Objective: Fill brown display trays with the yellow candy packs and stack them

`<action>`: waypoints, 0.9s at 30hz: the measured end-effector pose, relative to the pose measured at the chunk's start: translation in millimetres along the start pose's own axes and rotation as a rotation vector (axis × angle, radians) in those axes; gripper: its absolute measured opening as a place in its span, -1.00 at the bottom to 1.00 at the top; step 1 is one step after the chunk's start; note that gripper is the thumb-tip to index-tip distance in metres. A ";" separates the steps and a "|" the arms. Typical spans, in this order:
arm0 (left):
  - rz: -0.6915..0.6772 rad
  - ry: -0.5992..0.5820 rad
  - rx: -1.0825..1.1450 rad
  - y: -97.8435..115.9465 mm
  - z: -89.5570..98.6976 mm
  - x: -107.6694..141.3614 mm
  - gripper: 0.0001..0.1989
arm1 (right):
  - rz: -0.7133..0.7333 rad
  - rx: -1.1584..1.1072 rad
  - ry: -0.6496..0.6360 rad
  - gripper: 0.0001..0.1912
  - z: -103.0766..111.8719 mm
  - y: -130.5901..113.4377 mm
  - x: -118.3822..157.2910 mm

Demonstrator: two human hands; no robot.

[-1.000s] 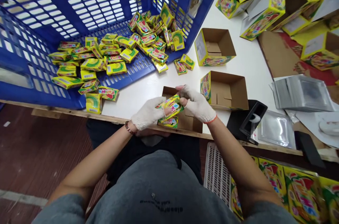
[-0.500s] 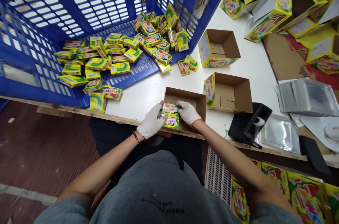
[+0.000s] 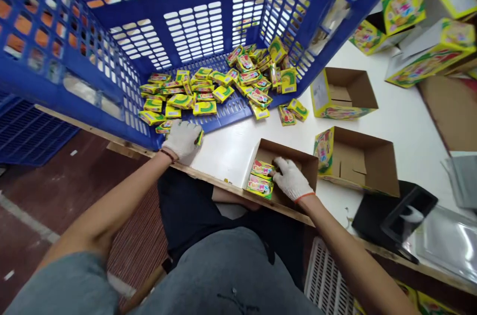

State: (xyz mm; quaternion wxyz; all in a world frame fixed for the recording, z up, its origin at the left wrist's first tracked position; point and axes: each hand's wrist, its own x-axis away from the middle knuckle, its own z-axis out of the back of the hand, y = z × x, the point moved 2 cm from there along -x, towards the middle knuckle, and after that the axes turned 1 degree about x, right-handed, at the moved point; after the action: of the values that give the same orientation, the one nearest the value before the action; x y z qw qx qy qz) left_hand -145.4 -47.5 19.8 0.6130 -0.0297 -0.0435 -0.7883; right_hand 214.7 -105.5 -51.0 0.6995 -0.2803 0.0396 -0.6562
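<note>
My left hand (image 3: 182, 139), in a white glove, is closed around a small yellow box (image 3: 200, 137) at the front edge of the blue crate. My right hand (image 3: 292, 180), also gloved, reaches into an open brown-lined carton (image 3: 286, 148). Its fingertips touch small printed boxes (image 3: 263, 169) lying in two stacks at the carton's left end; whether it grips one is hidden. Many more small yellow boxes (image 3: 204, 108) lie heaped in the tipped blue crate (image 3: 149, 51).
Two open cartons (image 3: 348, 94) (image 3: 365, 161) stand right of the nearest one. A black holder (image 3: 395, 215) and clear plastic trays (image 3: 447, 240) are at the lower right. More yellow cartons (image 3: 432, 51) pile up at the upper right. Two loose small boxes (image 3: 286, 115) lie outside the crate.
My left hand has left the carton and moved left to the small boxes at the crate's edge, closing on one. My right hand stays in the carton. The view has shifted left.
</note>
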 end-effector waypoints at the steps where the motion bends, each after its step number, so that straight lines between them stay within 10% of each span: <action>1: 0.008 0.068 0.095 5.6 1.9 -2.4 -0.76 | 0.035 -0.032 0.082 -0.62 7.6 -2.9 2.2; 5: 0.137 0.311 0.905 73.9 9.8 -5.7 -0.47 | 0.299 -0.264 0.281 -0.61 30.1 -30.9 17.0; 10: 0.117 0.186 1.535 172.1 10.9 0.5 -0.49 | 0.463 -0.362 0.427 -0.63 44.8 -58.3 31.6; 15: -0.051 0.329 1.091 178.2 5.0 14.3 -0.62 | 0.162 -0.390 0.346 -0.67 57.5 -17.2 12.4; 19: -0.485 0.000 0.428 206.7 -10.1 25.2 -0.59 | 0.032 -0.298 0.180 -0.71 41.2 3.5 -13.9; 27: -0.408 -0.272 0.101 236.9 -32.6 30.4 -0.17 | -0.045 0.245 0.095 -0.61 14.3 -19.9 -25.7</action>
State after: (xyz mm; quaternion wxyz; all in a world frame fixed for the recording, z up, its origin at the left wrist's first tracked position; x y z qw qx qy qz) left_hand 76.9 -138.1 -1.9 0.4302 -0.0954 -0.1701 -0.8814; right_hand 199.5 -76.1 -38.2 0.7109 -0.1622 -0.0143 -0.6842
